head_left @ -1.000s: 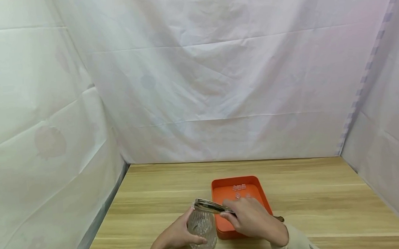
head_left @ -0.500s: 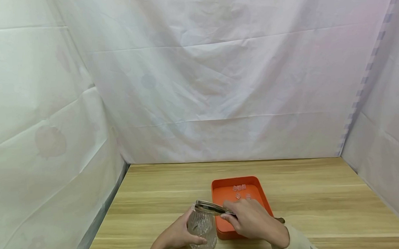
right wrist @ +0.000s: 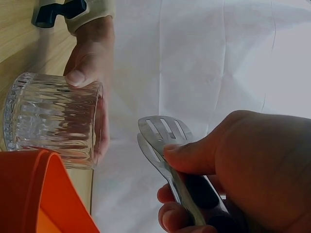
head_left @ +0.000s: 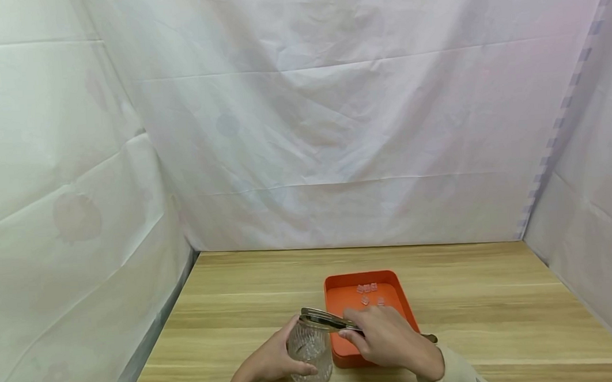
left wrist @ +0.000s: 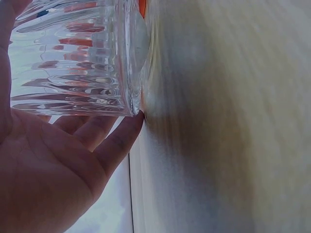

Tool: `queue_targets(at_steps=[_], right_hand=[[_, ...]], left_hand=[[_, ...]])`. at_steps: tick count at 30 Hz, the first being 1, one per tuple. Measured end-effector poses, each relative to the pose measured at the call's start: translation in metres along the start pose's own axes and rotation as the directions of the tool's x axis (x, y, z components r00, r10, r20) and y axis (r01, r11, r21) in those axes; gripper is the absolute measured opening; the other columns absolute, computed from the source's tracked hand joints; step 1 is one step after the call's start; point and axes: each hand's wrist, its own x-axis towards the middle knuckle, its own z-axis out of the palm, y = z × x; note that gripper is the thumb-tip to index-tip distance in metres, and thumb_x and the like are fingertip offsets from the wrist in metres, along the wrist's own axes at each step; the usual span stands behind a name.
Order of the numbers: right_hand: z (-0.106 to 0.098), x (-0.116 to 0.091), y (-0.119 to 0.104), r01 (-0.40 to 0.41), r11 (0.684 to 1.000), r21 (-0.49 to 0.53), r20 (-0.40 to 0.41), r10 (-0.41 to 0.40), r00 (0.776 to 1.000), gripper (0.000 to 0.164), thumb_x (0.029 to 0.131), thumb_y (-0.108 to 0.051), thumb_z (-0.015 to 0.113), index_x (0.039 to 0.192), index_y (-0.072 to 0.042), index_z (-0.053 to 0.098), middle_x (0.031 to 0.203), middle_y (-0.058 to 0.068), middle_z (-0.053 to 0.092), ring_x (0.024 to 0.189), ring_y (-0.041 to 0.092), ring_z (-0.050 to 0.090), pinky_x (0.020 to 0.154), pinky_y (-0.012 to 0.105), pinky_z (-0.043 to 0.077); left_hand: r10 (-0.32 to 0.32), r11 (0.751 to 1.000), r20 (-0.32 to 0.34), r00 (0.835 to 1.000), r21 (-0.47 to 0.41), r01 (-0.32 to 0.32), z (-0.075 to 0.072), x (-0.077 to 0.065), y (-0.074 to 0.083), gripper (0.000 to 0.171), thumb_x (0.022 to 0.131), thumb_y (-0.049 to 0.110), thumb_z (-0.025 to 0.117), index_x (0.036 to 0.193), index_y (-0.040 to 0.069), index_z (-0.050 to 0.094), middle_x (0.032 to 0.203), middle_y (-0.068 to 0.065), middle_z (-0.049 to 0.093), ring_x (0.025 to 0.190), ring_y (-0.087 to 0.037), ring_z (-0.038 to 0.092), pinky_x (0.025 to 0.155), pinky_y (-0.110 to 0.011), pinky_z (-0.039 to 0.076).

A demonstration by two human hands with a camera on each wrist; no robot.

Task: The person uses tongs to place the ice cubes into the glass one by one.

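Note:
My left hand [head_left: 273,354] wraps round a clear ribbed drinking glass [head_left: 315,361] standing upright on the table, thumb on the near side. In the left wrist view, the fingers [left wrist: 119,141] lie along the far side of the glass [left wrist: 73,63], low near its base. My right hand [head_left: 383,334] grips metal tongs [head_left: 320,319], whose slotted heads hang above the rim of the glass. The right wrist view shows the two tong heads [right wrist: 163,131] close together, with no cube visible between them. What lies inside the glass is hard to make out.
An orange tray [head_left: 336,280] stands right of the glass, partly under my right hand. Several clear cubes [head_left: 367,288] lie in it. The table [head_left: 239,298] is wood-patterned, with white cloth [head_left: 328,213] hanging at the back and sides.
The tongs have dipped and shifted right very slightly above the glass. The left hand, glass and tray have not visibly moved.

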Motion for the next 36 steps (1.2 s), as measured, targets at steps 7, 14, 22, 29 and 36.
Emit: queue_targets(at_steps=[7, 14, 22, 29, 36], right_hand=[[-0.002, -0.003, 0.002, -0.022, 0.999, 0.023, 0.02, 0.022, 1.0, 0.025, 0.1, -0.044, 0.054, 0.083, -0.026, 0.051, 0.058, -0.016, 0.035, 0.047, 0.0, 0.03, 0.045, 0.02, 0.027], [0.0, -0.007, 0.009, -0.077, 0.997, 0.011, 0.012, 0.077, 0.997, 0.031, 0.096, -0.053, 0.055, 0.092, -0.023, 0.057, 0.059, -0.015, 0.037, 0.048, 0.003, 0.032, 0.045, 0.021, 0.028], [-0.003, -0.015, 0.023, -0.134, 0.99, 0.04, -0.005, 0.134, 0.991, 0.043, 0.096, -0.052, 0.057, 0.114, -0.014, 0.061, 0.064, -0.014, 0.042, 0.054, 0.002, 0.039, 0.046, 0.023, 0.033], [-0.007, -0.023, 0.032, -0.187, 0.98, 0.067, -0.009, 0.188, 0.982, 0.038, 0.095, -0.05, 0.06, 0.109, -0.015, 0.062, 0.065, -0.014, 0.043, 0.052, 0.0, 0.036, 0.045, 0.021, 0.031], [-0.012, -0.03, 0.038, -0.204, 0.976, 0.079, -0.024, 0.206, 0.978, 0.028, 0.094, -0.05, 0.061, 0.098, -0.022, 0.058, 0.058, -0.013, 0.039, 0.047, 0.0, 0.031, 0.043, 0.021, 0.026]], left_hand=[[-0.039, 0.999, 0.004, 0.999, 0.032, 0.039, 0.0, -0.001, -0.001, 0.096, 0.073, 0.039, 0.086, 0.151, 0.028, 0.031, 0.139, -0.001, 0.051, 0.122, -0.022, 0.051, 0.1, -0.042, 0.043], [-0.067, 0.995, -0.01, 0.998, 0.073, 0.067, -0.001, -0.001, -0.002, 0.091, 0.073, 0.041, 0.086, 0.146, 0.024, 0.035, 0.131, -0.002, 0.054, 0.118, -0.024, 0.053, 0.097, -0.05, 0.044], [-0.016, 0.999, 0.014, 1.0, 0.028, 0.016, -0.001, 0.0, -0.005, 0.084, 0.074, 0.039, 0.086, 0.142, 0.033, 0.037, 0.134, -0.003, 0.052, 0.118, -0.025, 0.053, 0.091, -0.042, 0.048], [0.013, 1.0, 0.011, 1.0, 0.021, -0.014, -0.001, 0.002, -0.008, 0.087, 0.074, 0.039, 0.086, 0.143, 0.022, 0.038, 0.134, -0.003, 0.052, 0.118, -0.024, 0.053, 0.09, -0.038, 0.048], [0.016, 1.0, 0.001, 1.0, 0.026, -0.016, 0.0, 0.002, -0.006, 0.087, 0.074, 0.038, 0.087, 0.143, 0.02, 0.038, 0.134, -0.002, 0.052, 0.118, -0.023, 0.054, 0.091, -0.037, 0.047]])
